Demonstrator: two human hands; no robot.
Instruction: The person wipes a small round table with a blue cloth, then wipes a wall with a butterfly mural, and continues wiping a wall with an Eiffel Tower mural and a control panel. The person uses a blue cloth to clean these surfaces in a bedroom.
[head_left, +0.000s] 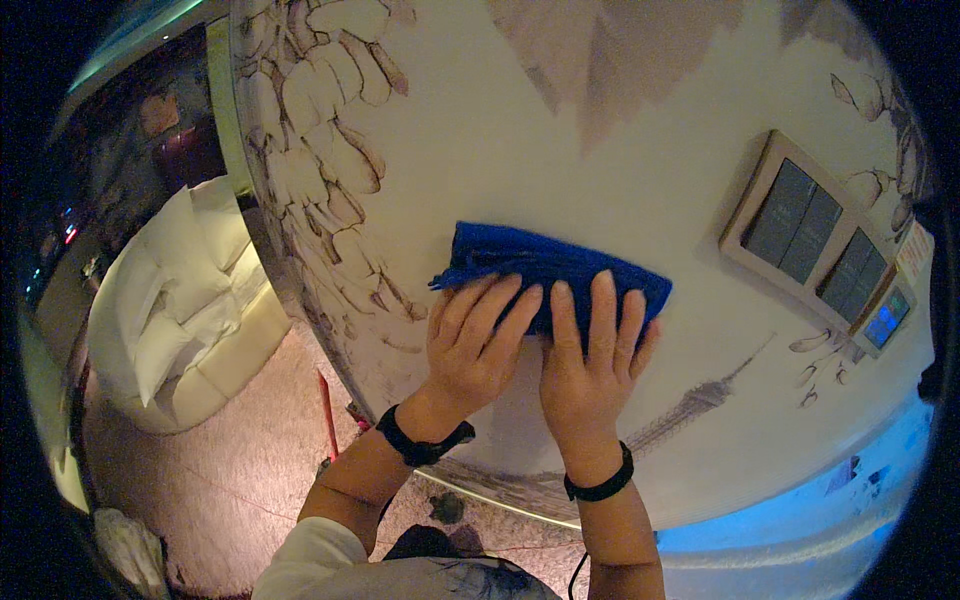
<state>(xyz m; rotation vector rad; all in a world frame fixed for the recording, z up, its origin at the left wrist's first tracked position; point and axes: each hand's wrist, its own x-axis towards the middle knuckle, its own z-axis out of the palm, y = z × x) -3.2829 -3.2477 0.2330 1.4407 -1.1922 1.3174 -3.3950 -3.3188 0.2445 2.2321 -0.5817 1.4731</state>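
Observation:
A folded blue cloth (547, 259) lies on a broad pale surface (465, 135) printed with flowers and a tower. My left hand (476, 341) has its fingers over the near left part of the cloth. Beside it, my right hand (596, 352) holds the near right part, its fingers slightly spread on top. Both thumbs are hidden from view. A loose, frayed-looking edge of cloth shows at the left end. Each wrist wears a dark band.
At the right is a tan tray (765, 161) with several dark packets, next to a small device with a lit display (887, 319). Past the surface's left edge, a cream armchair (202, 382) bearing white cushions (169, 277) stands on pinkish carpet (202, 495). Blue light falls at lower right.

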